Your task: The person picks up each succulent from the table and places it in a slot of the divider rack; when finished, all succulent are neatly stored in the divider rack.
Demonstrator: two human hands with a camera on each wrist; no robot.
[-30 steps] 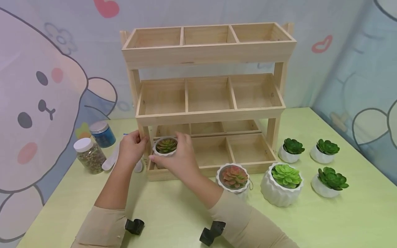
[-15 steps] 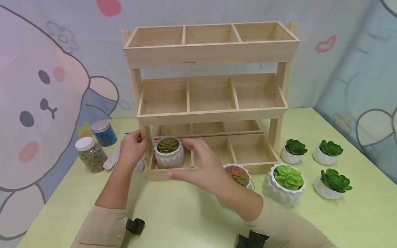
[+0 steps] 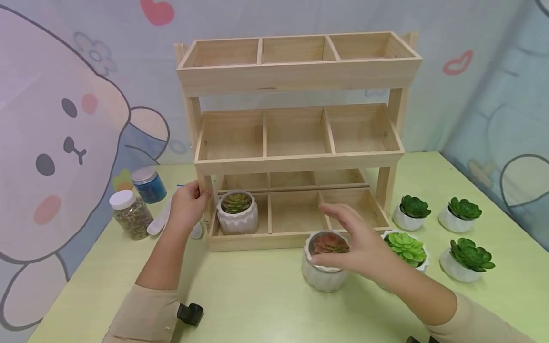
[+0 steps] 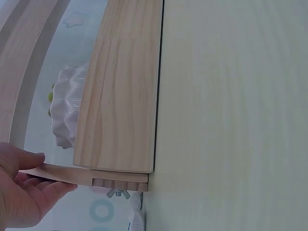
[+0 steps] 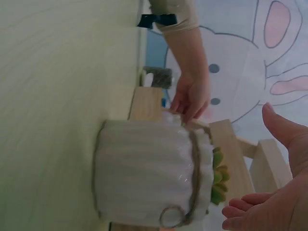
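A three-tier wooden shelf rack [image 3: 300,163] with divided trays stands on the table. My left hand [image 3: 188,206] grips its left upright post [image 4: 67,172], thumb on one side and fingers on the other. In the bottom tray's left compartment sits a white pot [image 3: 238,222] with a green-brown succulent. My right hand [image 3: 364,244], thumb and fingers spread apart, hovers at a white fluted pot [image 3: 323,278] with a reddish succulent in front of the rack. In the right wrist view, a gap shows between that hand [image 5: 274,187] and the pot [image 5: 144,173], which has a cord near its rim.
Right of my right hand stands a white pot with a bright green succulent [image 3: 406,248], partly covered by my forearm. Farther right are several small dark green succulents [image 3: 465,262]. On the left stand a jar of gravel [image 3: 132,216], a blue jar [image 3: 148,185] and a white scoop [image 3: 159,221].
My right hand has let go of the green-brown succulent's pot in the bottom left compartment and moved right to the reddish succulent. My left hand has stayed on the post.
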